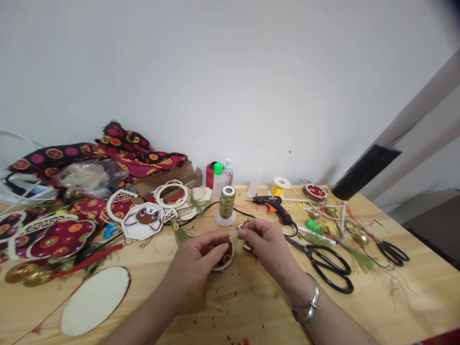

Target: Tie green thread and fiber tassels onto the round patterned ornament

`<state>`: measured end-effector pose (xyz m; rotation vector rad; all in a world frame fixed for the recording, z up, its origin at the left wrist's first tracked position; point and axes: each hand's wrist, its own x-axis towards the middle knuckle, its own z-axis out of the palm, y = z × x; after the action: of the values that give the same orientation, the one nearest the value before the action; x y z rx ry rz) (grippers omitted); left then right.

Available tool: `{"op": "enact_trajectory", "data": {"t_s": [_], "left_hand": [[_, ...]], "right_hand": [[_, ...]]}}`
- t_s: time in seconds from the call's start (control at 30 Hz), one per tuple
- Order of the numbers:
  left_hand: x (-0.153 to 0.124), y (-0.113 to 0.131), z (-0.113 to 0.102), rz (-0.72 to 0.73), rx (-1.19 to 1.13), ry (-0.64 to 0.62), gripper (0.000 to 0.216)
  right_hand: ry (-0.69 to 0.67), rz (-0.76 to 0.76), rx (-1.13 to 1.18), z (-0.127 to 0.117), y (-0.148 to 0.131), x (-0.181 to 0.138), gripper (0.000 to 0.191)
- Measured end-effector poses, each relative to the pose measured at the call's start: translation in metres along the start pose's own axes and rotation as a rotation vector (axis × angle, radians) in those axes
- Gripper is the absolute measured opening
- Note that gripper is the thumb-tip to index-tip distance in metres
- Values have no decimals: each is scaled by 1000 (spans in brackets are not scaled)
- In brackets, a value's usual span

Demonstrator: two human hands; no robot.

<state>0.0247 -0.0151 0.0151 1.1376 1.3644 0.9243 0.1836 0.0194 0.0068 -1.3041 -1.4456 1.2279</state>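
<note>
My left hand (199, 258) is closed around a small round ornament (227, 258) with a pale wooden rim and dark patterned fabric, just above the table. Part of the ornament is covered by my fingers. Close to its right, my right hand (266, 244) pinches a thin thread (235, 237) near the ornament's upper edge. Another small piece with a pale edge (247, 247) shows under my right fingers, mostly hidden. Behind both hands stands an olive thread spool (227, 203) on its pale base.
Black-handled scissors (328, 263) and a glue gun (275, 207) lie at right, with a yellow spool (279, 187) behind. Left are a sheep-face plaque (143, 220), fabric-covered pieces (61, 237), a pale oval board (95, 302) and patterned cloth (143, 151). Bottles (218, 182) stand by the wall.
</note>
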Motion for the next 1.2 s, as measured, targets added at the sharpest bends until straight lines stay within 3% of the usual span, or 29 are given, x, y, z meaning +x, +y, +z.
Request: {"op": "enact_trajectory", "data": {"t_s": [0.2,0.33,0.6,0.9,1.07,1.2], "left_hand": [[4,-5,-6,267,228,125,13],[0,-7,-3,267,240,61,15],[-5,-11,9,274,298,-85,17],[-2,-15,9,359,329,-162,18],[-5,-8,2,432,374,-42,19],[-3,-3,-11,522,384,258,28]], "right_hand": [[73,-147,-176,-1,3,-2,13],[87,-149,-201,0,3,-3,13],[-39,22,86,0,-1,-2,18],[-186,161,483,3,-8,-8,24],[-142,138,433,-1,-8,-5,25],[-100,142,337,-7,-7,-1,25]]}}
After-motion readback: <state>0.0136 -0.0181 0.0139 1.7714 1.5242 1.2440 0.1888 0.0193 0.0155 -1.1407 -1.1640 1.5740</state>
